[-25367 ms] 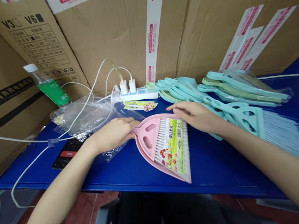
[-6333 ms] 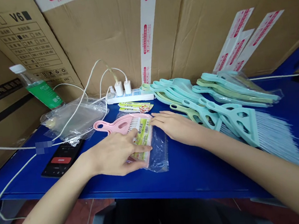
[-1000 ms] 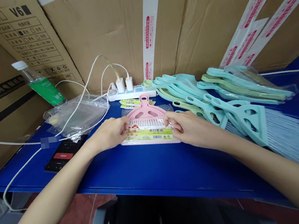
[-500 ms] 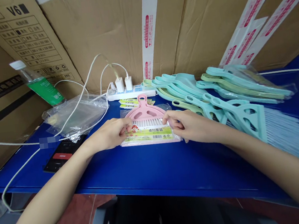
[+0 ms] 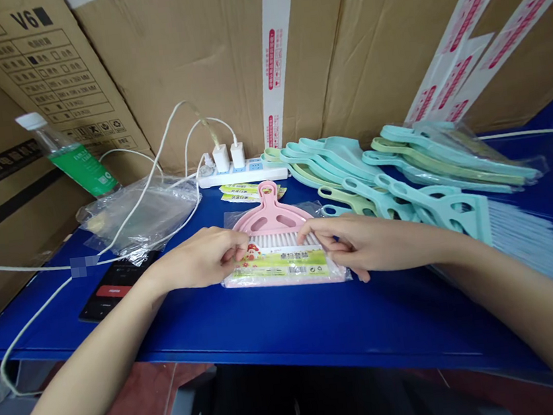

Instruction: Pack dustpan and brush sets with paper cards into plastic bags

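Note:
A pink dustpan (image 5: pixel 271 216) with a white-bristled brush (image 5: pixel 280 240) lies in a clear plastic bag (image 5: pixel 245 282) on the blue table, handle pointing away from me. Across the front of the set is a green and white printed label card (image 5: pixel 287 259). My left hand (image 5: pixel 207 257) is closed, its fingertips pinching the bag at the card's left edge. At the right edge, my right hand (image 5: pixel 355 242) has its index finger reaching over the bristles, while its other fingers curl at the bag's side. Its thumb is mostly hidden.
Turquoise and green dustpans (image 5: pixel 351 159) and brushes (image 5: pixel 461 213) are piled on the right. Several label cards (image 5: pixel 235 194) lie behind the pink set, before a power strip (image 5: pixel 252 170). Plastic bags (image 5: pixel 141 209), a bottle (image 5: pixel 82 166), a phone (image 5: pixel 111 291) and white cables are on the left.
The pink set has slid slightly toward me and turned a little. My right hand has shifted right and down, its index finger now stretched out more over the bristles.

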Demonstrator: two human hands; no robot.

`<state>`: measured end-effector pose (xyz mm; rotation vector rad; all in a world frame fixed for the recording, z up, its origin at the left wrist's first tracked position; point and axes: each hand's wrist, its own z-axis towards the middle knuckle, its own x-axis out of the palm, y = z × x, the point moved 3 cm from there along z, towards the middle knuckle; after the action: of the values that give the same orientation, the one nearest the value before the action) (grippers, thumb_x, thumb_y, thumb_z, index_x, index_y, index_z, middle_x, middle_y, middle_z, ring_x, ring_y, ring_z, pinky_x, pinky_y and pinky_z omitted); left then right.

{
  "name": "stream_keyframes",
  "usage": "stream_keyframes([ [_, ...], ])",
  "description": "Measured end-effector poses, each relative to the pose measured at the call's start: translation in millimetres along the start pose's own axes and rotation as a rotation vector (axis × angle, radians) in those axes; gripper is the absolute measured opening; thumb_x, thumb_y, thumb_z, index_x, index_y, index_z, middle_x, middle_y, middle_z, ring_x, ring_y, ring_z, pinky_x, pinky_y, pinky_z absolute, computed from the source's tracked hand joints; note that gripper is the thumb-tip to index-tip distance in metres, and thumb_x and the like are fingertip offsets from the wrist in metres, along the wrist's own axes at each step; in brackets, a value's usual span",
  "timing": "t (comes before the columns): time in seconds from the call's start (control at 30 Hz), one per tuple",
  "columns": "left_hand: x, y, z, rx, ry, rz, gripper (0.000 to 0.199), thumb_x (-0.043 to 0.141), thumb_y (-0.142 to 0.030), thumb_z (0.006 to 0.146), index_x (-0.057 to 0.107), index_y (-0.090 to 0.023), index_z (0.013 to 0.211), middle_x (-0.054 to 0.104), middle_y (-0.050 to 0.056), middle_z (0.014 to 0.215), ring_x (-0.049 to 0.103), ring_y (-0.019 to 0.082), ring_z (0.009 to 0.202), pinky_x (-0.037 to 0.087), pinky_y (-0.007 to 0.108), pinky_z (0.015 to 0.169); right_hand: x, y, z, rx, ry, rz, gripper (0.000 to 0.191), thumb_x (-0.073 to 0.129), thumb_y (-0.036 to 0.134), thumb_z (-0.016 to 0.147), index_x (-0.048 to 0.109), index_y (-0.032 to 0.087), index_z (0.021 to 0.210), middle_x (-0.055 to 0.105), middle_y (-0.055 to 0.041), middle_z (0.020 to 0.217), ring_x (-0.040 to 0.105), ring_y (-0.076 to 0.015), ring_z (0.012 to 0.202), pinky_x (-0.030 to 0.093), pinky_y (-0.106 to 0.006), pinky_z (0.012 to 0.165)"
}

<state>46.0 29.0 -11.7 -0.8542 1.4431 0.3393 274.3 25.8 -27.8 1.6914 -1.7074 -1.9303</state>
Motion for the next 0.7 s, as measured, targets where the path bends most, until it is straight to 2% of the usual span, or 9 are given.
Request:
stream_keyframes([
  [0.07,-0.8,-0.6,-0.2,-0.006,-0.013,0.037,0.016,0.045,-0.007,0.073,0.040,-0.021,0.066,0.040,-0.008,0.054,0.035,0.009,0.048,0.025,0.023,0.054,-1.1,0.5,-0.8,-0.007,0.009,-0.044,0.038,0.040,0.019,0.090,0.048,0.017,0.126,0.037,0.0090,0.065,0.057,-0.0097,0.043,0.041,-0.024,0.050],
  [0.13,-1.9,-2.7,-0.1,0.006,-0.035,0.067,0.016,0.044,-0.009,0.078,0.043,-0.020,0.067,0.043,-0.007,0.055,0.037,0.009,0.048,0.026,0.024,0.054,-2.1,2.6,-1.2,-0.035,-0.017,-0.120,0.038,0.039,0.022,0.092,0.051,0.017,0.128,0.040,0.0089,0.062,0.054,-0.0095,0.042,0.040,-0.025,0.053],
  [0.27,-2.9,-14.9,-0.8,0.135,-0.120,0.059,0.016,0.043,-0.016,0.089,0.056,-0.018,0.080,0.057,-0.003,0.069,0.048,0.010,0.055,0.034,0.023,0.057,-1.8,12.6,-1.6,-0.130,-0.184,-0.362,0.032,0.040,0.022,0.092,0.062,0.017,0.114,0.046,0.0060,0.056,0.048,-0.0126,0.048,0.034,-0.027,0.055],
  [0.37,1.5,-25.8,-2.2,0.226,-0.130,0.073,0.022,0.044,-0.024,0.095,0.063,-0.020,0.104,0.065,0.001,0.090,0.059,0.011,0.068,0.040,0.022,0.063,2.2,21.5,-2.2,-0.209,-0.278,-0.443,0.029,0.041,0.023,0.092,0.067,0.017,0.103,0.061,-0.0009,0.070,0.051,-0.0141,0.058,0.034,-0.028,0.058],
  [0.43,4.3,-28.8,-2.4,0.217,-0.145,0.143,0.027,0.047,-0.035,0.096,0.064,-0.022,0.111,0.064,0.002,0.094,0.061,0.012,0.072,0.042,0.023,0.062,4.4,24.3,-2.4,-0.224,-0.302,-0.438,0.031,0.041,0.030,0.095,0.068,0.018,0.097,0.065,-0.0041,0.081,0.054,-0.0151,0.064,0.035,-0.028,0.061],
  [0.5,5.1,-28.1,-1.9,0.190,-0.175,0.214,0.031,0.053,-0.043,0.092,0.066,-0.021,0.109,0.062,0.004,0.095,0.062,0.016,0.078,0.044,0.025,0.065,5.4,24.5,-2.3,-0.219,-0.292,-0.425,0.033,0.044,0.041,0.095,0.069,0.019,0.094,0.065,-0.0050,0.084,0.055,-0.0164,0.068,0.037,-0.029,0.062],
  [0.57,5.0,-25.6,-0.6,0.193,-0.192,0.235,0.026,0.059,-0.042,0.089,0.068,-0.019,0.098,0.060,0.005,0.096,0.061,0.019,0.087,0.046,0.028,0.073,5.9,23.3,-1.7,-0.222,-0.259,-0.409,0.031,0.052,0.046,0.091,0.068,0.019,0.092,0.063,-0.0045,0.084,0.056,-0.0172,0.070,0.038,-0.029,0.063],
  [0.63,5.2,-22.7,1.2,0.208,-0.177,0.197,0.017,0.060,-0.033,0.089,0.067,-0.018,0.087,0.059,0.004,0.094,0.060,0.018,0.089,0.046,0.028,0.077,5.8,21.6,-0.7,-0.231,-0.249,-0.399,0.024,0.055,0.041,0.090,0.066,0.019,0.085,0.061,-0.0035,0.081,0.055,-0.0171,0.071,0.039,-0.030,0.065],
  [0.7,6.4,-20.4,3.1,0.195,-0.148,0.140,0.014,0.056,-0.026,0.091,0.064,-0.017,0.081,0.059,0.002,0.090,0.060,0.015,0.082,0.045,0.026,0.073,5.7,19.7,1.1,-0.227,-0.270,-0.404,0.021,0.050,0.030,0.090,0.059,0.020,0.074,0.059,-0.0024,0.075,0.053,-0.0162,0.069,0.038,-0.029,0.065],
])
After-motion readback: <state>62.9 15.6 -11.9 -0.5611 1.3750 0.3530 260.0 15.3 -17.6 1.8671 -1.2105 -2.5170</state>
